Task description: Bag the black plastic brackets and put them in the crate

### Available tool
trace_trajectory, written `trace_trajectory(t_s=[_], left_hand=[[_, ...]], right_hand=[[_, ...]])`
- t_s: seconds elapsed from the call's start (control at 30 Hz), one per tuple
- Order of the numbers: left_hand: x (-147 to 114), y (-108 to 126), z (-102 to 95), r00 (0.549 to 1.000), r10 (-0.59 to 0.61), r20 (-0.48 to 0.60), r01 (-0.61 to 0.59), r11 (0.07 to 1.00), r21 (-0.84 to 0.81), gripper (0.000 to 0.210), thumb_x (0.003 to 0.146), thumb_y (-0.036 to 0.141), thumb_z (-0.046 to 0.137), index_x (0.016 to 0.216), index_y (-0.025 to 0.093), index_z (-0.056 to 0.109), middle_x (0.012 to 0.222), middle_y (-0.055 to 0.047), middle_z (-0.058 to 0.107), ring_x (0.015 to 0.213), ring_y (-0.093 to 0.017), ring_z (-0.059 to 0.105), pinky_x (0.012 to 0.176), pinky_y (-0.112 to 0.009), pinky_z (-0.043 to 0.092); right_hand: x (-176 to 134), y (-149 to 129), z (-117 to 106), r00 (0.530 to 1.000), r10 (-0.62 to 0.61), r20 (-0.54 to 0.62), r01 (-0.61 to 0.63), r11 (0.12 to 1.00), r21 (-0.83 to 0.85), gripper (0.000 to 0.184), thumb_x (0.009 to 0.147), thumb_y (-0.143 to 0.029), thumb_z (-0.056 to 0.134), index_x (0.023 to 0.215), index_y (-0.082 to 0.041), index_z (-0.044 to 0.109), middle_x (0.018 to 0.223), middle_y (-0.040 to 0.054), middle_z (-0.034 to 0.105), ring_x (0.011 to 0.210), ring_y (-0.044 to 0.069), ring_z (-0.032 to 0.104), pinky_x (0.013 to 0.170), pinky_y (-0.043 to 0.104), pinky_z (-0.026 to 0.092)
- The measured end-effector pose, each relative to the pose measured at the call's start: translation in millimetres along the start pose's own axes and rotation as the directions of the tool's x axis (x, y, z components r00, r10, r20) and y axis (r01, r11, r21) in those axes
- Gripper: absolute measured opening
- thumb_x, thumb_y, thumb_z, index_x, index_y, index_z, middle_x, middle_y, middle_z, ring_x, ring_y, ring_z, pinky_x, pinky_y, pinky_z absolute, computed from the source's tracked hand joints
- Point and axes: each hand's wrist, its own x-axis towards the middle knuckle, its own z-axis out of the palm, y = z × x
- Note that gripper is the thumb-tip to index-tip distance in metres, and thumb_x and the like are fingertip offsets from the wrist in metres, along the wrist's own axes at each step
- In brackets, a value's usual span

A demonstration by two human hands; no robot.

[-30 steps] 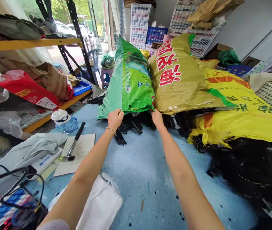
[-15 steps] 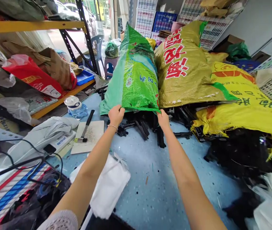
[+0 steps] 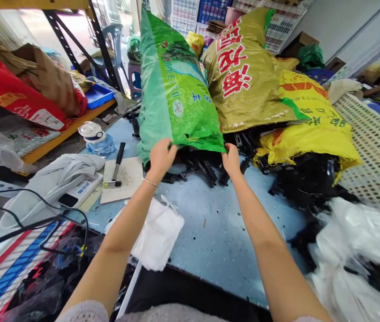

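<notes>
A large green woven sack (image 3: 183,94) stands full on the blue table (image 3: 210,232), its open mouth facing me at the bottom. My left hand (image 3: 162,156) is closed on the left part of the mouth's edge. At the right corner of that edge my right hand (image 3: 232,158) grips the plastic between thumb and fingers. Black plastic parts (image 3: 205,170) lie at the mouth, between and behind my hands. Against the green sack's right side leans a gold sack (image 3: 243,85) with red lettering.
Right of these lies a yellow sack (image 3: 310,125) with black parts spilling out. A hammer (image 3: 119,163) rests on a board (image 3: 128,179) at left, near a clear jug (image 3: 98,141). A white cloth bag (image 3: 159,228) lies nearer me. White plastic bags (image 3: 361,241) sit at right.
The view has shifted. My hands still hold the sack's edge, now a little farther apart; the mouth gapes wider and slants down toward the right.
</notes>
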Motion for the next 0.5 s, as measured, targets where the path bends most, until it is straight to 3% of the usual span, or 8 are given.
trace_trajectory(t_s=[0.1, 0.17, 0.23, 0.37, 0.43, 0.5], left_hand=[[-9.7, 1.2, -21.5, 0.981, 0.083, -0.175, -0.094, 0.994, -0.06, 0.031, 0.089, 0.024, 0.06, 0.12, 0.018, 0.063, 0.12, -0.012, 0.066, 0.121, -0.03, 0.056, 0.107, -0.043, 0.039], [-34.7, 10.0, -27.3, 0.969, 0.089, -0.228, -0.106, 0.992, -0.063, 0.041, 0.086, 0.024, 0.064, 0.127, 0.019, 0.061, 0.129, -0.015, 0.061, 0.129, -0.033, 0.051, 0.114, -0.049, 0.035], [-72.1, 20.2, -23.9, 0.971, 0.103, -0.215, -0.125, 0.988, -0.091, 0.043, 0.085, 0.024, 0.065, 0.128, 0.02, 0.062, 0.131, -0.015, 0.06, 0.13, -0.034, 0.049, 0.115, -0.052, 0.034], [-156.2, 27.8, 3.3, 0.99, 0.136, -0.033, -0.14, 0.951, -0.277, 0.034, 0.086, 0.022, 0.06, 0.12, 0.021, 0.065, 0.119, -0.012, 0.064, 0.122, -0.029, 0.056, 0.113, -0.05, 0.041], [-190.4, 27.1, 21.9, 0.993, 0.078, 0.088, -0.036, 0.912, -0.408, 0.032, 0.085, 0.023, 0.06, 0.117, 0.02, 0.065, 0.119, -0.013, 0.066, 0.12, -0.028, 0.058, 0.11, -0.048, 0.045], [-215.7, 29.2, 41.0, 0.971, -0.023, 0.238, 0.154, 0.823, -0.547, 0.039, 0.087, 0.028, 0.062, 0.125, 0.019, 0.061, 0.125, -0.014, 0.065, 0.122, -0.027, 0.06, 0.107, -0.046, 0.049]], right_hand=[[-60.6, -12.5, 2.1, 0.994, -0.09, -0.067, 0.086, 0.994, -0.067, 0.041, 0.096, -0.036, 0.047, 0.129, -0.013, 0.056, 0.13, 0.0233, 0.059, 0.125, 0.035, 0.051, 0.106, 0.052, 0.042], [-98.5, -22.8, 7.2, 0.997, -0.061, 0.048, 0.067, 0.991, -0.113, 0.045, 0.097, -0.041, 0.05, 0.13, -0.011, 0.057, 0.126, 0.0244, 0.061, 0.121, 0.037, 0.053, 0.104, 0.055, 0.043], [-126.1, -30.9, 10.1, 0.988, -0.02, 0.154, 0.043, 0.988, -0.15, 0.048, 0.095, -0.039, 0.053, 0.133, -0.009, 0.056, 0.125, 0.0247, 0.063, 0.118, 0.037, 0.055, 0.103, 0.056, 0.042], [-161.8, -37.0, -4.1, 0.981, 0.087, 0.175, -0.07, 0.993, -0.098, 0.039, 0.097, -0.026, 0.044, 0.13, -0.012, 0.061, 0.119, 0.0199, 0.068, 0.111, 0.034, 0.059, 0.101, 0.053, 0.043], [-187.4, -40.6, -18.7, 0.982, 0.116, 0.151, -0.111, 0.993, -0.044, 0.037, 0.098, -0.026, 0.044, 0.127, -0.013, 0.063, 0.118, 0.0189, 0.069, 0.109, 0.034, 0.06, 0.1, 0.053, 0.045], [-225.2, -50.3, -33.0, 0.99, 0.086, 0.107, -0.087, 0.996, 0.004, 0.036, 0.098, -0.028, 0.047, 0.127, -0.015, 0.063, 0.118, 0.0187, 0.069, 0.11, 0.035, 0.059, 0.1, 0.055, 0.045]])
